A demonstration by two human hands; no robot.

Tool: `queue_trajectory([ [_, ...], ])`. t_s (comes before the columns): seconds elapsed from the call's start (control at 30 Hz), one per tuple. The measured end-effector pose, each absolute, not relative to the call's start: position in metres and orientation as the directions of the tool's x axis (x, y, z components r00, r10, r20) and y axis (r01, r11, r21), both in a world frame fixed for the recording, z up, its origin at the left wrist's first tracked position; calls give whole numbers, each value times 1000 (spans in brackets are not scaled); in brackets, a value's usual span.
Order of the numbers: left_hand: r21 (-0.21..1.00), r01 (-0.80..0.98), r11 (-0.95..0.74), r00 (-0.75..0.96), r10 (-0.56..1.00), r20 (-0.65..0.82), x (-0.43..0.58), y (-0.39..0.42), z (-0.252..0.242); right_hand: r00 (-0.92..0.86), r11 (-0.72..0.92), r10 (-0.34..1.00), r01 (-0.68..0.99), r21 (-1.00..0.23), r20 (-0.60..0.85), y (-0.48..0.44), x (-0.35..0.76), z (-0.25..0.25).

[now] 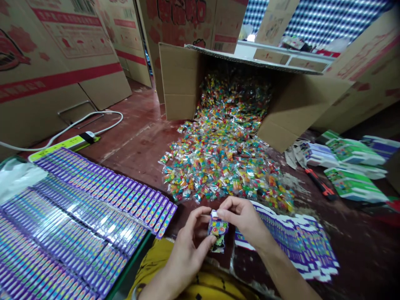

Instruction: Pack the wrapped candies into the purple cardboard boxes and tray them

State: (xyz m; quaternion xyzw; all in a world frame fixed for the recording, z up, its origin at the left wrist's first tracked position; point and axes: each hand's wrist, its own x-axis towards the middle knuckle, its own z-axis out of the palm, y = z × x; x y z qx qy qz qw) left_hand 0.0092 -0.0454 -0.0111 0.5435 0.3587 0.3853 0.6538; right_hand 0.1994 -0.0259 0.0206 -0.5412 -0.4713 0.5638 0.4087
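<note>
A small purple candy box [218,231] with a colourful printed front stands upright between my hands. My left hand [191,246] grips it from the side, thumb on its front. At its white top flap, the thumb and fingers of my right hand [238,216] are pinched together. Right of my hands, flattened purple and white cartons [290,237] lie fanned out in an overlapping row. Just beyond, clear packets of multicoloured candies [218,166] spill in a heap from a cardboard box [181,79] lying on its side.
Rows of filled purple boxes [78,225] fill a green-edged tray at left. Behind it are a yellow-green power strip [65,146] and white cable [108,112]. A red and black cutter [320,183] lies right, near stacks of green cartons [356,183]. Large cardboard boxes [71,46] stand behind.
</note>
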Motion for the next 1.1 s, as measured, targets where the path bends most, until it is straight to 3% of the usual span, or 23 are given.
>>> queue_trajectory([
  [0.1, 988, -89, 128, 459, 886, -73, 8, -46, -9, -84, -218, 971, 60, -974, -223, -25, 199, 20],
  [0.23, 986, -51, 159, 437, 891, -121, 6, -48, -7, -51, -55, 997, 161, -985, -64, -33, 194, 21],
  [0.33, 960, -143, 240, 452, 879, -152, 5, -46, -4, -108, 34, 994, 195, -980, 12, -43, 196, 25],
  [0.5, 832, -396, 389, 462, 867, -186, 7, -38, -2, -297, 39, 952, 360, -932, -75, -60, 206, 28],
  [0.63, 775, -445, 448, 495, 845, -204, 6, -36, 4, -287, 45, 954, 426, -904, -88, -65, 202, 27],
  [0.73, 901, -241, 361, 474, 854, -215, -12, -32, 19, -222, 83, 975, 466, -881, -25, -63, 188, 24],
  [0.83, 984, 133, 116, 183, 973, -140, -47, -23, 40, -205, 155, 978, 583, -798, 40, -58, 165, 18],
  [0.93, 920, 391, 30, -31, 999, -20, -82, -14, 52, -246, 231, 966, 701, -675, 75, -49, 138, 8],
  [1.1, 813, 582, -11, 73, 997, -39, -98, -13, 41, -274, 289, 955, 777, -559, 113, -33, 99, -9],
])
